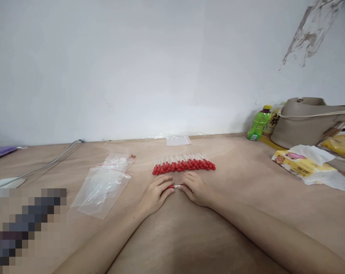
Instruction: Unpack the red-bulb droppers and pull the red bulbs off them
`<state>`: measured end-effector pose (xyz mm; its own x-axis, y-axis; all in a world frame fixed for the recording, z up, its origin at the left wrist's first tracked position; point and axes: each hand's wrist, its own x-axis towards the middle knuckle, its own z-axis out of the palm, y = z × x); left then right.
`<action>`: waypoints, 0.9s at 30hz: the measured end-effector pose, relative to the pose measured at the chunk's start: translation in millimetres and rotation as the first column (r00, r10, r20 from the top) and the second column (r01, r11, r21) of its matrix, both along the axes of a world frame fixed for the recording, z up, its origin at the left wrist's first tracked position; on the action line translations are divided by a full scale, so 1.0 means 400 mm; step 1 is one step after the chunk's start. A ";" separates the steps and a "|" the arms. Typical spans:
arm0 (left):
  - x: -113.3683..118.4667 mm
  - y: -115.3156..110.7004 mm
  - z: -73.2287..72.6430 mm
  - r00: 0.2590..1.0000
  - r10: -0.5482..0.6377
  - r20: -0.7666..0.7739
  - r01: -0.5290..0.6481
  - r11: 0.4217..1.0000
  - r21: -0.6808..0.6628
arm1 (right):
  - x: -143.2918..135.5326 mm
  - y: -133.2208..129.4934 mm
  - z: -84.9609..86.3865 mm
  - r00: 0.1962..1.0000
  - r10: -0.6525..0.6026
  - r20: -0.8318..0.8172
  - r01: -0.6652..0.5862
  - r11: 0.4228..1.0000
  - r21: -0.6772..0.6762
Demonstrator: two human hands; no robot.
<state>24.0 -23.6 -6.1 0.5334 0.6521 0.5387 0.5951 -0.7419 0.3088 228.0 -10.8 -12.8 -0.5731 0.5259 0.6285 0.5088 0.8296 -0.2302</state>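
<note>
My left hand (157, 195) and my right hand (197, 190) meet low over the table, both closed in a pinch on one thin red-tipped stick (176, 186). Its red end sits at my left fingers, and the pale, shiny shaft runs across to my right fingertips. Just beyond my hands lies a row of several similar red-tipped sticks (184, 165), red ends toward me and thin pale stems pointing at the wall. What exactly these sticks are I cannot tell.
Clear zip bags (104, 190) overlap on the left, and another bag (178, 140) lies by the wall. A grey cable (55, 161) crosses at far left. On the right stand a green bottle (258, 125), a yellow tissue pack (301, 167) and a beige handbag (301, 123).
</note>
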 end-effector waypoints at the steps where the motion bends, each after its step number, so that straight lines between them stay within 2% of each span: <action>1: 0.004 0.004 -0.003 1.000 0.003 0.001 -0.003 0.999 0.033 | 0.000 0.001 -0.001 1.000 0.004 -0.008 -0.004 1.000 0.000; 8: 0.005 0.010 -0.009 1.000 -0.003 0.008 0.002 0.985 0.172 | -0.001 0.014 -0.019 0.999 0.032 -0.022 -0.032 0.999 -0.038; 14: 0.011 0.008 -0.010 1.000 -0.010 0.005 0.009 0.990 0.144 | 0.000 0.018 -0.027 0.997 0.072 0.027 -0.069 0.991 -0.115; 21: 0.014 0.013 -0.011 0.999 -0.025 -0.024 0.028 0.992 0.122 | -0.001 0.007 -0.016 0.994 0.074 0.082 -0.072 0.997 -0.026; 24: 0.010 0.015 -0.017 0.999 -0.033 -0.024 0.036 0.989 0.146 | -0.003 0.006 -0.014 0.994 0.057 0.089 -0.060 0.998 0.028; 27: 0.006 0.015 -0.021 0.999 -0.045 -0.019 0.048 0.984 0.169 | -0.002 0.010 -0.013 0.996 0.042 0.080 -0.044 0.999 0.028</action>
